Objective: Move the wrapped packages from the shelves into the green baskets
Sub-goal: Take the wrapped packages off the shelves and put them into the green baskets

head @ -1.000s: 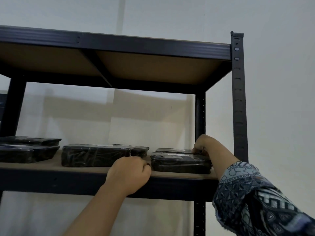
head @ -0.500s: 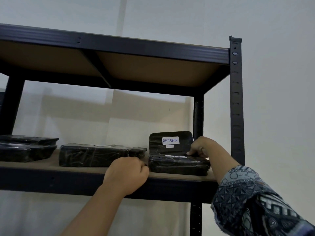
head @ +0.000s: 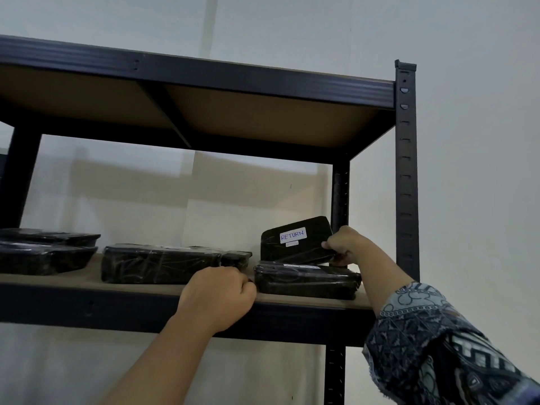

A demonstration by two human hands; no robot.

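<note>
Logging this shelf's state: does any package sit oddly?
Yes: the package labelled RETURN stands tilted on edge, pinched by the right hand, above a flat package. The other packages lie flat on the shelf.

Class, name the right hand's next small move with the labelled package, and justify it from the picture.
Probably draw the RETURN package forward past the shelf edge: the right hand pinches its right end, it tilts up over the package beneath, and the left hand grips that edge.
</note>
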